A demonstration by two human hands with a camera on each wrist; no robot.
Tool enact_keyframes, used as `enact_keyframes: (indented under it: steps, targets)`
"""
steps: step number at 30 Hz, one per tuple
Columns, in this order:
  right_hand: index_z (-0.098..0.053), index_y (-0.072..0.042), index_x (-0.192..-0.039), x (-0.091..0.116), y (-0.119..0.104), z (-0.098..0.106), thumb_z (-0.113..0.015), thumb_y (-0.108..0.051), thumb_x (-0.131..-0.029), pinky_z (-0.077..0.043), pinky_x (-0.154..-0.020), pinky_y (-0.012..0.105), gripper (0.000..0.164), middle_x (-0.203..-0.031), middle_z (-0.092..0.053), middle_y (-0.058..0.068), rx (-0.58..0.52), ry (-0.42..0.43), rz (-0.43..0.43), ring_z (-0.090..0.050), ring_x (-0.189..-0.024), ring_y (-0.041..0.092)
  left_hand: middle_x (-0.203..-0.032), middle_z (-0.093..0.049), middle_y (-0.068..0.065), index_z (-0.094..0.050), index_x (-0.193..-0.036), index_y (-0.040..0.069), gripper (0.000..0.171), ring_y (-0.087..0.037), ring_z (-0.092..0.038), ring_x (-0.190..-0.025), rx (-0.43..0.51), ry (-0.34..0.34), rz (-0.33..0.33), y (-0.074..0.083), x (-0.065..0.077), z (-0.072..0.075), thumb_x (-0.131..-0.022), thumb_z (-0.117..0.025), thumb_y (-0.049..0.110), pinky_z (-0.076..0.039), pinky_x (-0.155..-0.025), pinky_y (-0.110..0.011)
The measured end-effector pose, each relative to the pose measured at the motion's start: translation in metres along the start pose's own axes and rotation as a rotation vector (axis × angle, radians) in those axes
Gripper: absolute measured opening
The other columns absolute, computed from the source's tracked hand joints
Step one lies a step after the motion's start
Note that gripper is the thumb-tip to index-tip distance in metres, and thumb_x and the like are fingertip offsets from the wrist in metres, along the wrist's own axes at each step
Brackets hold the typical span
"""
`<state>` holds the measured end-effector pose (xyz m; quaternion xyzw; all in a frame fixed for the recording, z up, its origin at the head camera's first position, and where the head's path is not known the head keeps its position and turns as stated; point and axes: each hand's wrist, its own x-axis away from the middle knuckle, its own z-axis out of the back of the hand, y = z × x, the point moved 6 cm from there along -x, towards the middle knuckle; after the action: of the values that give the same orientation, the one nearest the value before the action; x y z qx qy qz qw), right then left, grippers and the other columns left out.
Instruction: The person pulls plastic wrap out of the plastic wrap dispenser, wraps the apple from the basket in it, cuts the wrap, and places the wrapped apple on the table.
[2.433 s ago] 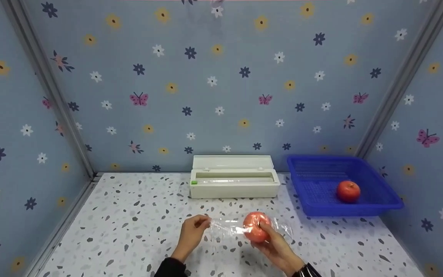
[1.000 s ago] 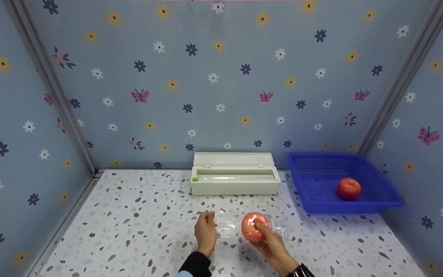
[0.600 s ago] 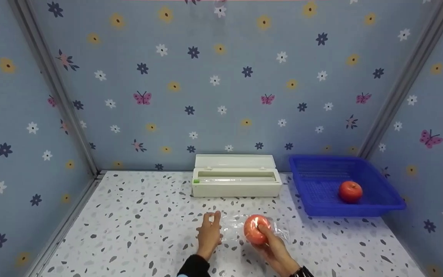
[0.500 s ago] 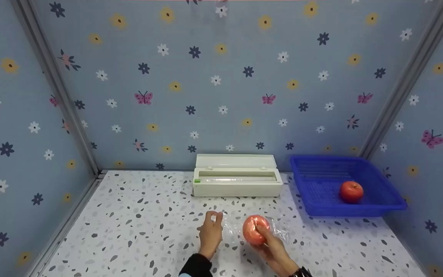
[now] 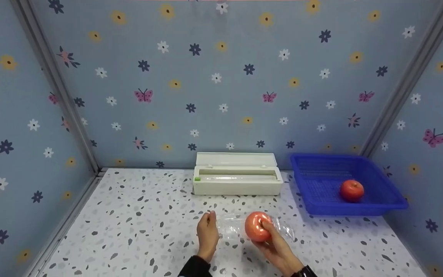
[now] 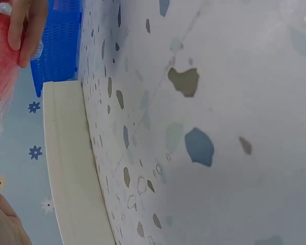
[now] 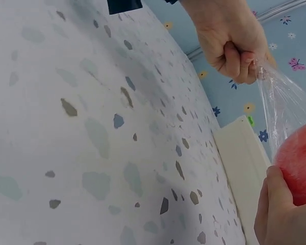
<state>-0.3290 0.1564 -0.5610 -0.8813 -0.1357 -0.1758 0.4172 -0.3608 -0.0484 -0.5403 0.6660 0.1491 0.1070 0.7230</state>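
Observation:
A red apple (image 5: pixel 258 226) wrapped in clear cling film sits in my right hand (image 5: pixel 277 250), held above the tabletop with the thumb over it. From the apple, the cling film (image 5: pixel 231 226) stretches left to my left hand (image 5: pixel 207 234), whose curled fingers grip its end. The right wrist view shows this left hand (image 7: pixel 234 46) bunching the film (image 7: pixel 281 97) into a taut strand beside the apple (image 7: pixel 301 158). Loose film also sticks out on the apple's right side. In the left wrist view the apple (image 6: pixel 1 61) is cut off by the frame edge.
Behind the hands stands a white cling film box (image 5: pixel 238 188), lid up, with a roll (image 5: pixel 238 177) inside. To its right a blue plastic basket (image 5: pixel 354 209) holds another red apple (image 5: pixel 352 191). Flower-patterned walls (image 5: pixel 221 77) enclose the speckled table (image 5: pixel 137 215).
My left hand's fingers spread and loosened, then closed again on the film's end. Earlier that hand moved right, nearer the apple. The right hand keeps holding the apple, which has shifted slightly right.

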Motion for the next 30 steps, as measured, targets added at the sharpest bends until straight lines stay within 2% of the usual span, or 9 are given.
enact_keyframes:
  steps: [3,6,10,15,19,24,30]
  targets:
    - [-0.007,-0.008,-0.144,0.005,0.0,-0.004,-0.065,-0.029,-0.08,-0.042,-0.098,0.034,0.089,-0.136,-0.024,0.021,-0.026,-0.034,-0.013,-0.051,-0.109,0.027,-0.058,-0.03,0.004,-0.038,-0.068,0.009,0.032,-0.006,-0.03,-0.047,0.051,0.0,0.053,-0.001,0.003,0.002,-0.096,-0.041,0.023,-0.027,-0.046,-0.021]
    - [-0.01,-0.009,-0.144,0.011,0.0,-0.011,-0.063,-0.029,-0.081,-0.043,-0.097,0.033,0.084,-0.132,-0.028,0.018,-0.033,-0.068,-0.016,-0.055,-0.102,0.024,-0.055,-0.029,0.005,-0.037,-0.068,0.011,0.033,-0.005,-0.029,-0.043,0.115,0.005,0.134,-0.003,0.005,0.003,-0.097,-0.038,0.026,-0.028,-0.041,-0.02]
    - [-0.019,-0.012,-0.14,0.016,-0.004,-0.024,-0.06,-0.032,-0.082,-0.046,-0.094,0.031,0.074,-0.127,-0.033,0.015,-0.032,-0.104,-0.008,-0.055,-0.1,0.02,-0.051,-0.027,0.006,-0.034,-0.067,0.013,0.034,-0.004,-0.027,-0.039,0.279,-0.017,0.242,-0.002,0.009,0.001,-0.098,-0.035,0.028,-0.028,-0.037,-0.019]
    - [-0.024,-0.016,-0.135,0.021,-0.01,-0.039,-0.058,-0.032,-0.084,-0.047,-0.091,0.029,0.064,-0.127,-0.032,0.013,-0.043,-0.129,0.019,-0.052,-0.103,0.021,-0.049,-0.025,0.007,-0.031,-0.063,0.012,0.037,-0.003,-0.024,-0.037,0.506,-0.055,0.321,0.003,0.013,-0.009,-0.097,-0.035,0.024,-0.024,-0.035,-0.018]
    - [-0.026,-0.017,-0.135,0.023,-0.014,-0.048,-0.056,-0.029,-0.085,-0.045,-0.094,0.03,0.06,-0.128,-0.031,0.012,-0.03,-0.163,0.041,-0.052,-0.105,0.022,-0.048,-0.027,0.008,-0.032,-0.061,0.014,0.037,-0.001,-0.026,-0.036,0.634,-0.059,0.374,-0.001,0.018,-0.021,-0.097,-0.037,0.024,-0.023,-0.034,-0.015]
    - [-0.027,-0.016,-0.135,0.025,-0.015,-0.056,-0.056,-0.028,-0.084,-0.046,-0.093,0.03,0.06,-0.127,-0.033,0.012,-0.019,-0.197,0.049,-0.052,-0.104,0.022,-0.046,-0.031,0.011,-0.035,-0.06,0.017,0.036,-0.001,-0.03,-0.038,0.706,-0.094,0.45,-0.011,0.023,-0.042,-0.095,-0.038,0.027,-0.026,-0.036,-0.014]
    - [-0.029,-0.012,-0.133,0.029,-0.009,-0.057,-0.057,-0.028,-0.084,-0.045,-0.088,0.02,0.059,-0.122,-0.037,0.009,0.012,-0.199,0.02,-0.046,-0.103,0.016,-0.051,-0.035,0.011,-0.037,-0.058,0.019,0.035,-0.002,-0.033,-0.044,0.812,-0.138,0.534,-0.018,0.035,-0.062,-0.092,-0.041,0.026,-0.03,-0.043,-0.015]
